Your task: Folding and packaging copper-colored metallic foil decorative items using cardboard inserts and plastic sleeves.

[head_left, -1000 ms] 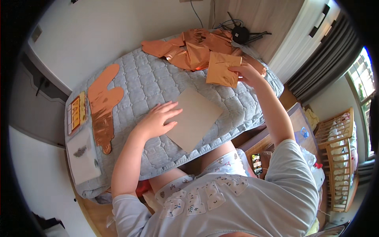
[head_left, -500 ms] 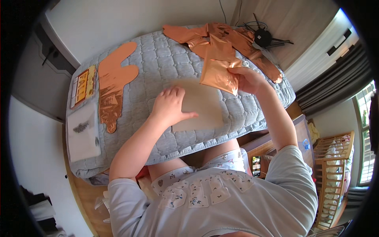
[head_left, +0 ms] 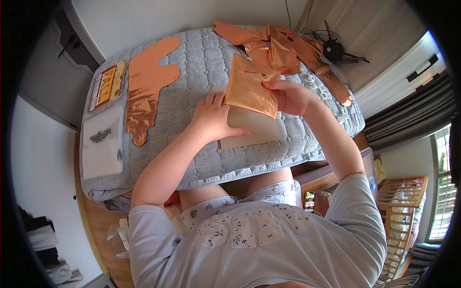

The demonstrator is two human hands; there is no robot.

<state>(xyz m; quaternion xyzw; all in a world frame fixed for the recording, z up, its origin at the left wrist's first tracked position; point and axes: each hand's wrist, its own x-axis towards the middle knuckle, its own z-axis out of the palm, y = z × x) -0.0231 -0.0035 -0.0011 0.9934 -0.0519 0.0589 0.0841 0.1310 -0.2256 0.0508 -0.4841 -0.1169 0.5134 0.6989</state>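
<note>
My right hand pinches the right edge of a folded copper foil balloon, a flat shiny packet held above a beige cardboard sheet. The packet covers much of the sheet's far part. At the sheet's left side rests my left hand, its thumb stretched out across the cardboard and its fingers apart from the thumb. The hand's fingertips lie close to the packet's left edge; whether they touch it I cannot tell. Everything is above a grey quilted mattress.
A flat copper foil balloon lies to the left, beside a colourful printed package and a clear plastic bag. More crumpled copper foil spreads at the far right, near white rings and a black router.
My right hand has brought the folded foil leftward over the cardboard, toward my left hand. The left hand stays on the sheet. The whole view has shifted slightly.
</note>
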